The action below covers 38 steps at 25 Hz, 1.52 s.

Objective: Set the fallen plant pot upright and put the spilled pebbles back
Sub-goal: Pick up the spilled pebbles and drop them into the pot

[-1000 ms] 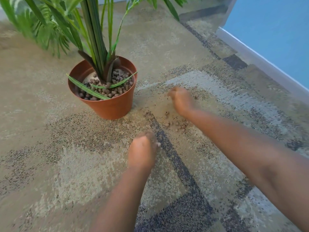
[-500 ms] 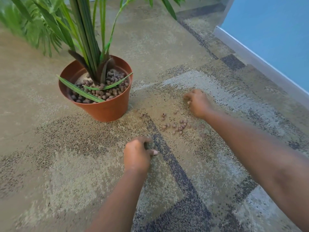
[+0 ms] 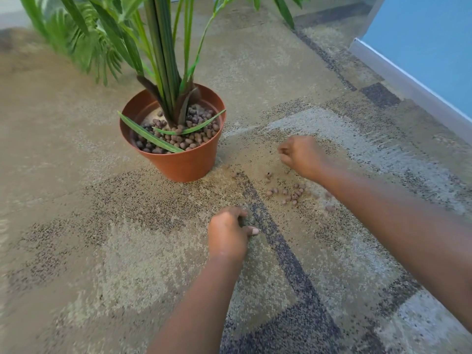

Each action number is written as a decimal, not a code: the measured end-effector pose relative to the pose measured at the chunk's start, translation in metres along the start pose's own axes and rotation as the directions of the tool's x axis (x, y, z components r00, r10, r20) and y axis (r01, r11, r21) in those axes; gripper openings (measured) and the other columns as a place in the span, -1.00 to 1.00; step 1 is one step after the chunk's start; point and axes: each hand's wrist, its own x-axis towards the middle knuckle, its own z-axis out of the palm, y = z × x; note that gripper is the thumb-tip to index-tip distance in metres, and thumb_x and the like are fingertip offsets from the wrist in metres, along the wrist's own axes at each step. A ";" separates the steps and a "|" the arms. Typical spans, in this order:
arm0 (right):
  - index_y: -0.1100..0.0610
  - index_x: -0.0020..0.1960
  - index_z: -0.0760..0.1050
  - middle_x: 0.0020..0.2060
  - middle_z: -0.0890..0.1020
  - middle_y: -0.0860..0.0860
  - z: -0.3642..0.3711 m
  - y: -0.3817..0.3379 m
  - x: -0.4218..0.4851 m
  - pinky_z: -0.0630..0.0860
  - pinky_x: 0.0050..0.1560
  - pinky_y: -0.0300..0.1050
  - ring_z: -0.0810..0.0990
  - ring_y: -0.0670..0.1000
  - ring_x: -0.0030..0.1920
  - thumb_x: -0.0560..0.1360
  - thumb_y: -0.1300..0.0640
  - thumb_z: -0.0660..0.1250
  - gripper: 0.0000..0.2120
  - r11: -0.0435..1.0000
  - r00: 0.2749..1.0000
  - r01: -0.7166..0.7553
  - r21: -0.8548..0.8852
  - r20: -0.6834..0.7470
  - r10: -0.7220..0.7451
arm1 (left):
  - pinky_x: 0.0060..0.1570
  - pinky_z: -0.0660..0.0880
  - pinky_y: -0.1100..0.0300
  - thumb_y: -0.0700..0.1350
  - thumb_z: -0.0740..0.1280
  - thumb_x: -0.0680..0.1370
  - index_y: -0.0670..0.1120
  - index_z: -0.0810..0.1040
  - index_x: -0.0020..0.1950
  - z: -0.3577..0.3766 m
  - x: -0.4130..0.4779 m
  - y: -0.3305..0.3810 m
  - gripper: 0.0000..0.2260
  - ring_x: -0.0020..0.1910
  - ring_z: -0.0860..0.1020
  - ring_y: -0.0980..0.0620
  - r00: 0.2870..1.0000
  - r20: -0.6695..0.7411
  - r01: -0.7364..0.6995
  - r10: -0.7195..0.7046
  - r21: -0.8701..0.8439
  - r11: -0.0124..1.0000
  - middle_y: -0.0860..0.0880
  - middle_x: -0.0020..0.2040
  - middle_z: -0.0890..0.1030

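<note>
The terracotta plant pot (image 3: 184, 162) stands upright on the carpet, with a green palm-like plant (image 3: 163, 60) rising from it. Brown pebbles (image 3: 190, 135) fill the pot around the stems. A small scatter of spilled pebbles (image 3: 293, 194) lies on the carpet to the right of the pot. My right hand (image 3: 302, 155) hovers just beyond that scatter, fingers curled in; anything inside it is hidden. My left hand (image 3: 228, 236) rests knuckles-down on the carpet nearer to me, fingers curled and thumb sticking out, left of the pebbles.
Patterned beige and grey carpet (image 3: 102, 226) covers the floor all around. A blue wall with a white skirting board (image 3: 413, 85) runs along the right side. Plant fronds (image 3: 84, 42) spread over the floor at the upper left.
My right hand has moved off the spilled pebbles, uncovering them, and is now a little beyond them with its fingers curled. My left hand has stayed in place on the carpet.
</note>
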 end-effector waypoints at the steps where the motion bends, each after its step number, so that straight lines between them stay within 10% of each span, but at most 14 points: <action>1: 0.22 -0.03 0.60 -0.16 0.65 0.09 0.001 -0.023 0.002 0.65 -0.15 -0.18 0.67 0.02 -0.21 0.56 0.17 0.30 -0.85 0.994 0.999 0.031 0.101 0.006 -0.032 | -0.34 0.37 0.54 -0.14 0.55 0.35 -0.09 0.63 0.14 0.000 0.000 0.000 -0.63 -0.26 0.43 0.33 1.000 -0.003 -0.001 0.001 0.007 1.000 0.12 -0.03 0.57; 6: 0.16 0.15 0.60 0.06 0.64 0.07 0.030 -0.115 0.014 0.57 0.16 -0.11 0.64 0.02 0.02 0.52 0.21 0.37 -0.79 0.952 0.981 0.151 0.268 0.078 -0.177 | -0.03 0.44 0.35 -0.15 0.56 0.33 -0.09 0.65 0.11 0.002 -0.003 0.000 -0.64 -0.09 0.50 0.17 0.999 -0.035 -0.020 0.021 0.033 0.999 0.02 0.09 0.65; 11: 0.29 0.08 0.55 -0.02 0.61 0.11 0.040 -0.112 0.009 0.52 -0.40 -0.32 0.61 -0.07 -0.27 0.60 0.28 0.17 -0.80 0.983 0.957 0.158 0.093 0.233 -0.175 | 0.01 0.39 0.40 -0.16 0.55 0.35 -0.10 0.66 0.09 0.007 -0.002 -0.001 -0.68 -0.07 0.47 0.18 0.998 -0.025 -0.050 0.051 0.045 0.998 0.00 0.12 0.64; 17: 0.26 0.18 0.55 0.19 0.57 0.16 0.044 -0.087 -0.038 0.51 0.24 -0.08 0.51 0.10 0.22 0.54 0.25 0.30 -0.77 0.939 0.950 0.301 -0.165 0.142 -0.279 | 0.07 0.38 0.37 -0.12 0.53 0.37 -0.10 0.65 0.14 0.011 -0.012 0.000 -0.65 0.00 0.54 0.11 0.996 -0.016 -0.085 0.086 0.081 0.993 -0.01 0.13 0.64; 26: 0.26 0.38 0.40 0.31 0.47 0.23 0.044 -0.076 -0.070 0.46 0.31 0.02 0.42 0.17 0.30 0.54 0.34 0.27 -0.59 0.924 0.938 0.336 -0.185 0.158 -0.309 | -0.11 0.44 0.31 -0.18 0.59 0.32 -0.12 0.67 -0.01 -0.001 -0.001 0.000 -0.72 -0.16 0.53 0.10 0.998 -0.011 -0.066 0.068 0.090 0.994 0.03 -0.10 0.63; 34: 0.21 -0.11 0.57 -0.20 0.61 0.07 0.021 -0.076 -0.034 0.57 -0.41 -0.27 0.57 -0.10 -0.40 0.60 0.15 0.21 -0.78 0.995 0.987 0.103 -0.017 0.125 -0.100 | -0.48 0.42 0.48 -0.20 0.58 0.33 -0.03 0.61 -0.03 -0.011 -0.001 0.013 -0.72 -0.36 0.48 0.31 0.989 0.143 0.011 -0.029 0.128 0.992 0.10 -0.21 0.58; 38: 0.20 -0.09 0.58 -0.22 0.61 0.02 0.005 -0.071 -0.001 0.45 -0.40 -0.33 0.53 -0.13 -0.37 0.56 0.17 0.30 -0.87 0.991 0.998 -0.056 0.120 0.034 0.052 | -0.27 0.59 0.34 -0.26 0.49 0.42 -0.09 0.57 0.18 -0.003 -0.011 0.010 -0.66 -0.26 0.56 0.24 0.993 0.115 0.005 -0.018 0.107 0.994 0.07 -0.04 0.57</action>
